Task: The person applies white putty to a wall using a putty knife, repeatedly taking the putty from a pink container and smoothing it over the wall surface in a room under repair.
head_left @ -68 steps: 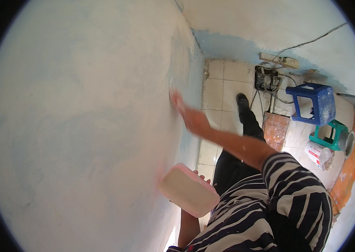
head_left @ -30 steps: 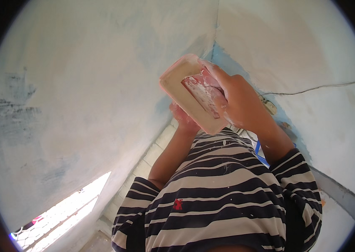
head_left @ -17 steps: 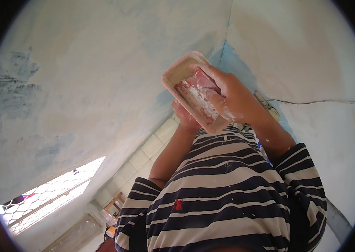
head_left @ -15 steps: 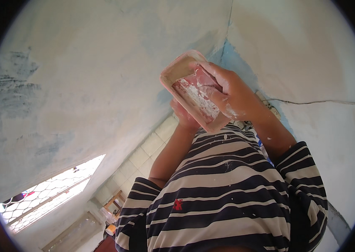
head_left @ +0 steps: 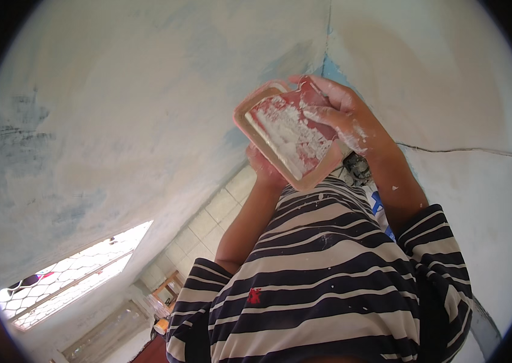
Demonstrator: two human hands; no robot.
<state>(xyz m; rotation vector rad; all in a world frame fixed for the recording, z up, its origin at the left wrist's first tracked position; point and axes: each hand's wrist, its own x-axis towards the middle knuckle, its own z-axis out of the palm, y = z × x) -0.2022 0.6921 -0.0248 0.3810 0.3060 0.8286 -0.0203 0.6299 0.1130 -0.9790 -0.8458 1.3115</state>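
Note:
My left hand [head_left: 263, 168] grips a pinkish rectangular tray [head_left: 245, 124] from below and along its left side, the fingers mostly hidden behind it. In my right hand [head_left: 343, 115] is a red flat putty scraper [head_left: 319, 97], thumb pressed on its near face and fingers behind. White putty [head_left: 289, 130] coats much of the scraper's broad blade. The blade lies over the tray's opening, hiding most of the inside; whether it touches the bottom, I cannot tell. White smears mark my right thumb and wrist.
A patchy whitish wall [head_left: 128, 109] fills the left and meets the right wall [head_left: 443, 78] in a corner with bare blue paint [head_left: 336, 71]. A cable [head_left: 468, 149] runs along the right wall. Lower left are a grilled window [head_left: 80, 272] and floor tiles [head_left: 201, 224].
The scraper has come up from deep in the tray toward its rim, and more white putty shows on its blade. My left hand and the tray have barely moved.

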